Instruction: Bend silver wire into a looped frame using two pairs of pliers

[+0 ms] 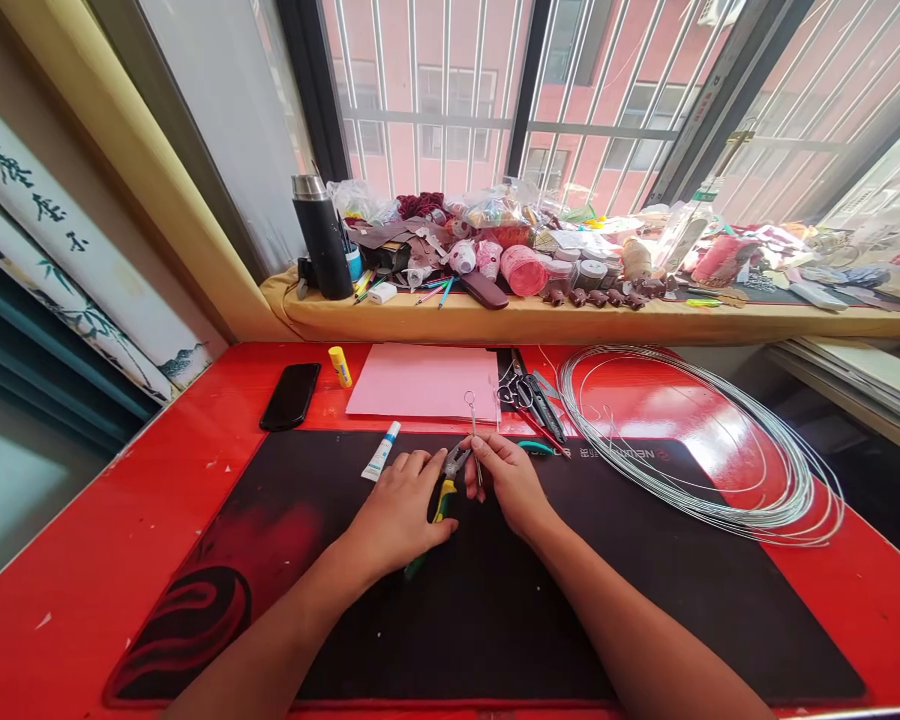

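My left hand [399, 508] is closed round pliers with yellow and green handles [442, 497], their jaws pointing up towards my right hand. My right hand [507, 475] pinches a short piece of thin wire [473, 425] that stands up and ends in a small loop at the top. The pliers' jaws meet the wire near my right fingertips. Both hands rest over a black desk mat [495, 610] on a red table [82, 560].
A large coil of silver wire [709, 440] lies at the right. A pink sheet [427, 382], scissors and small tools [532, 400], a white tube [382, 452], a glue stick [340, 366] and a black phone [291, 396] lie beyond the mat. The cluttered windowsill [570, 318] holds a black flask [321, 238].
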The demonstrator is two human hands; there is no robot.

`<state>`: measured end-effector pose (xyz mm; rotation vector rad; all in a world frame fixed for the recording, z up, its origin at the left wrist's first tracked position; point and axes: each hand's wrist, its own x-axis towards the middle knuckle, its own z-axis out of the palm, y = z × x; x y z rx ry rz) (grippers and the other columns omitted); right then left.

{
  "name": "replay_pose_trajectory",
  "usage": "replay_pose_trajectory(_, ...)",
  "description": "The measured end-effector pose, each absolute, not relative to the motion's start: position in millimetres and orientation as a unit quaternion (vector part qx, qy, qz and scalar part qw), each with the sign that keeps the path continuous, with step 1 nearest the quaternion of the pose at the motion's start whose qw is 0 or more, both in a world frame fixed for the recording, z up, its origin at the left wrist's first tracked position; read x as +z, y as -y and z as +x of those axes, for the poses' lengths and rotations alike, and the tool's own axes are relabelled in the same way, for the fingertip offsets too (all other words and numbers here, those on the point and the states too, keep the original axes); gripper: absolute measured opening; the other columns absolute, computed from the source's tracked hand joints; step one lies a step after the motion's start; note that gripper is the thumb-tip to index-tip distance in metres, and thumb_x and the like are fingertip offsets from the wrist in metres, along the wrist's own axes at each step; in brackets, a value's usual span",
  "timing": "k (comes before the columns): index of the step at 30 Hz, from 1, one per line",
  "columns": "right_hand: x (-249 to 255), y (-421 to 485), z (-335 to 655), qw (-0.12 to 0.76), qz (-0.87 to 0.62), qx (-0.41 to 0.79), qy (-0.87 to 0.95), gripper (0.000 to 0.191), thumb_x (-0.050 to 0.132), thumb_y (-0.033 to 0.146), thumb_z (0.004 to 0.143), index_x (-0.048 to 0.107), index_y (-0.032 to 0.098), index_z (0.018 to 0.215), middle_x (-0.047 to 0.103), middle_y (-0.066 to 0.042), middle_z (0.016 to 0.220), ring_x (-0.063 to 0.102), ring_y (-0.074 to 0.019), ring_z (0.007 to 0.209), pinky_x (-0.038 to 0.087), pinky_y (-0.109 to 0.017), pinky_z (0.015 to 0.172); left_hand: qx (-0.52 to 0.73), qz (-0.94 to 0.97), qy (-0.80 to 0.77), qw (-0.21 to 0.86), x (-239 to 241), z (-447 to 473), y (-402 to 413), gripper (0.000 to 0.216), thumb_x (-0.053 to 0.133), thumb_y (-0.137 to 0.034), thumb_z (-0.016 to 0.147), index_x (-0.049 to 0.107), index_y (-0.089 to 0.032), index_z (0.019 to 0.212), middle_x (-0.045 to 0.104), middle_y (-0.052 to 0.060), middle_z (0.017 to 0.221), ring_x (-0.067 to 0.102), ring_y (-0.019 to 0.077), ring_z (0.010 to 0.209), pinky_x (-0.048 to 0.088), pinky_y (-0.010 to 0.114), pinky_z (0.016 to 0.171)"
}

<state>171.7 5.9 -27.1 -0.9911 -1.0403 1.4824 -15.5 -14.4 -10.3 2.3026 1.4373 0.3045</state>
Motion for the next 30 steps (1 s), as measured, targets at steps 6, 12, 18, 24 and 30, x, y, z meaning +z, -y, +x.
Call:
replay_pose_trajectory(6,-31.1,-5.1,170.3,0.479,-0.412,0.629,0.453,0.034,0.067,0.051,0.090,0.068,0.018,0.095,0.064,0.002,0.060,0.059,-0.0114,0.045,0.039,-0.020,0.041,0.136,0.820,-0.534,0.155,-18.0,-14.2,4.7,0.067,0.064,-0.025,0.079,0.054,-0.017,0.145,0.062,0.014,0.127,0.053,0.0346,0.121,0.043,0.049,0.107)
replay_pose_trajectory(12,-32.9,-5.7,170.0,0.470,-0.419,0.630,0.454,0.036,0.066,0.053,0.089,0.068,0.018,0.096,0.064,0.002,0.060,0.059,-0.0113,0.046,0.039,-0.019,0.042,0.186,0.799,-0.569,0.058,-27.4,-16.8,-10.3,0.056,0.064,-0.029,0.089,0.054,-0.016,0.143,0.061,0.016,0.137,0.050,0.0340,0.131,0.040,0.047,0.112)
replay_pose_trajectory(18,-33.1,-5.7,170.1,0.465,-0.424,0.629,0.456,0.035,0.065,0.052,0.090,0.067,0.018,0.095,0.064,0.003,0.060,0.059,-0.0113,0.046,0.039,-0.020,0.042,0.086,0.783,-0.614,-0.050,-15.5,-24.1,0.6,0.088,0.073,-0.058,0.083,0.046,-0.006,0.149,0.055,0.029,0.142,0.053,0.0431,0.127,0.046,0.054,0.097)
replay_pose_trajectory(24,-34.3,-5.4,170.4,0.453,-0.429,0.626,0.468,0.034,0.065,0.052,0.090,0.067,0.018,0.096,0.065,0.002,0.062,0.060,-0.0116,0.048,0.039,-0.020,0.043,0.030,0.792,-0.607,-0.066,-10.5,-23.1,2.1,0.066,0.063,-0.050,0.094,0.056,-0.003,0.139,0.066,0.026,0.118,0.060,0.0391,0.112,0.048,0.048,0.089)
replay_pose_trajectory(30,-35.3,-4.8,169.3,0.450,-0.429,0.624,0.473,0.035,0.065,0.052,0.090,0.067,0.018,0.096,0.065,0.002,0.062,0.060,-0.0117,0.048,0.039,-0.021,0.044,0.028,0.796,-0.602,-0.063,-11.6,-19.0,0.7,0.065,0.063,-0.047,0.093,0.056,0.000,0.137,0.065,0.026,0.118,0.058,0.0388,0.111,0.047,0.049,0.091)
